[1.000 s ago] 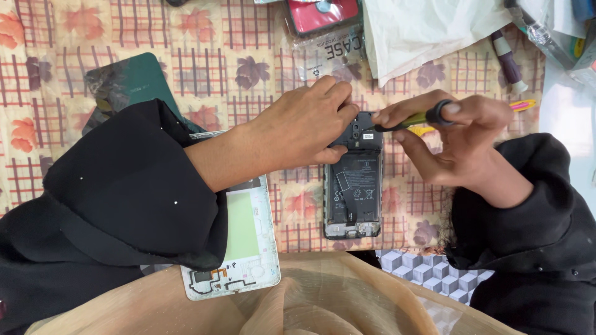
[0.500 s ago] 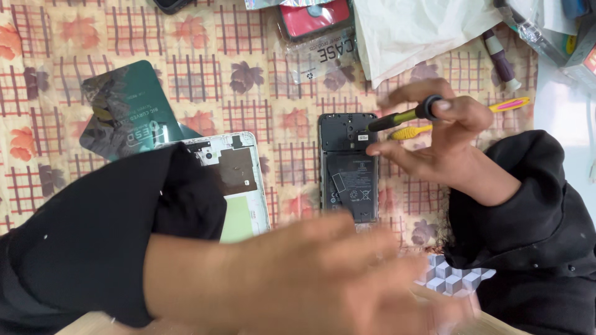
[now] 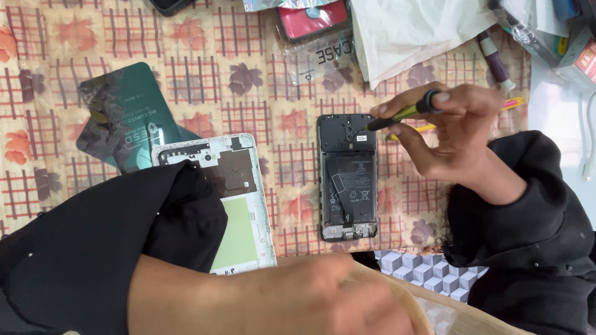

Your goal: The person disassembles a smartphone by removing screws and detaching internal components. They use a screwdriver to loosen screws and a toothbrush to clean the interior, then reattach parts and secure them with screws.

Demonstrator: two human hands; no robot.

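Note:
A black phone with its back removed [image 3: 347, 186] lies on the patterned tablecloth, battery and boards exposed. My right hand [image 3: 456, 130] grips a screwdriver with a yellow-green and black handle [image 3: 403, 113], its tip resting on the phone's upper right corner. My left hand [image 3: 335, 298] is blurred low in the frame, well below the phone and off it; whether it holds anything is unclear. My black left sleeve [image 3: 93, 248] covers part of a white device frame [image 3: 242, 205] lying left of the phone.
A dark green packet [image 3: 124, 118] lies at the left. A red phone case [image 3: 310, 15], a clear case package [image 3: 323, 59] and white paper [image 3: 416, 31] sit at the top. A pen [image 3: 493, 59] lies top right. A cube-patterned box [image 3: 422, 270] is below the phone.
My left hand has left the phone's top and swung down to the bottom of the frame. My right hand keeps the screwdriver at the phone's upper edge.

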